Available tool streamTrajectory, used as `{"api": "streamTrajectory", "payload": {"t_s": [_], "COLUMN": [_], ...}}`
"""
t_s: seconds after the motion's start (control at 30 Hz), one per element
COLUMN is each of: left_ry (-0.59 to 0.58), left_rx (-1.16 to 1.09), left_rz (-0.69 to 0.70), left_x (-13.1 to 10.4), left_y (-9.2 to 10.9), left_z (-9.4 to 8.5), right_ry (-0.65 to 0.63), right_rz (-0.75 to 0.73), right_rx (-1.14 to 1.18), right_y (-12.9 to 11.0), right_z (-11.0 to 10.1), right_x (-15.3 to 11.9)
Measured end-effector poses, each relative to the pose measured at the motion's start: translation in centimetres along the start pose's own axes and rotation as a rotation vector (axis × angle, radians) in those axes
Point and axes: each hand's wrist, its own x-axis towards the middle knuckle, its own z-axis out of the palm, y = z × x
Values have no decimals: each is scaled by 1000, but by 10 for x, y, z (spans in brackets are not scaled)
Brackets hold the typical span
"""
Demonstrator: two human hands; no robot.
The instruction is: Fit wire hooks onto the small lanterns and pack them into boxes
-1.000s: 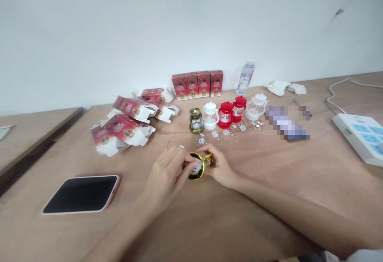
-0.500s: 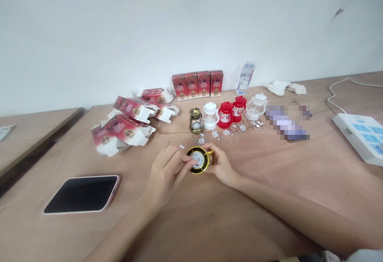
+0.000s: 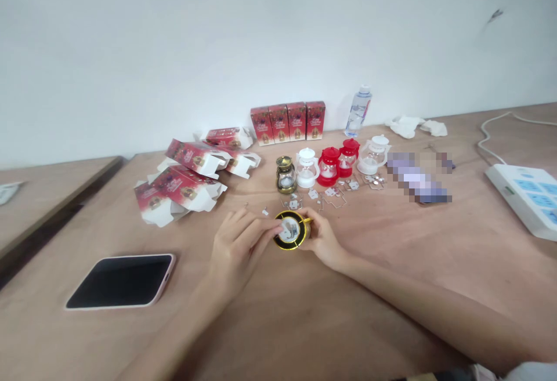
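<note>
Held in my right hand (image 3: 324, 239) is a small gold-and-black lantern (image 3: 278, 242), tipped so that its round base faces me. My right fingers wrap its far side by the gold handle, hiding most of the body. A white disc sits in the middle of the base, with a greyish recess showing in it. From the left, my left hand (image 3: 239, 247) pinches a small white cover (image 3: 284, 232) at this recess; thumb and fingertips hide part of it. Just beyond my hands lie loose white tabs (image 3: 313, 194) and bent wire handles (image 3: 334, 202).
Behind stand a bronze lantern (image 3: 286, 175), white lanterns (image 3: 307, 167) and red lanterns (image 3: 328, 166). Opened red boxes (image 3: 187, 187) lie left, upright red boxes (image 3: 297, 121) and a water bottle (image 3: 358, 111) by the wall. A phone (image 3: 122, 281) is front left, a power strip (image 3: 528, 195) right.
My left fingertips have drawn back slightly to the left from the middle of the base. The white cover now looks lifted, and a greyish recess shows. My right hand keeps its hold.
</note>
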Motion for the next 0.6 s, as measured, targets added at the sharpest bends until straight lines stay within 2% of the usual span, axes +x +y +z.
{"api": "streamTrajectory", "payload": {"t_s": [0.13, 0.37, 0.6], "left_ry": [-9, 4, -52], "left_rx": [8, 12, -19], "left_rz": [48, 49, 49], "left_x": [3, 5, 9], "left_y": [0, 3, 1], "left_z": [0, 2, -2], "right_ry": [-9, -14, -14], "right_rz": [17, 14, -3], "right_rx": [-3, -4, 1], "right_y": [-1, -2, 1], "right_z": [0, 0, -1], "right_x": [0, 0, 0]}}
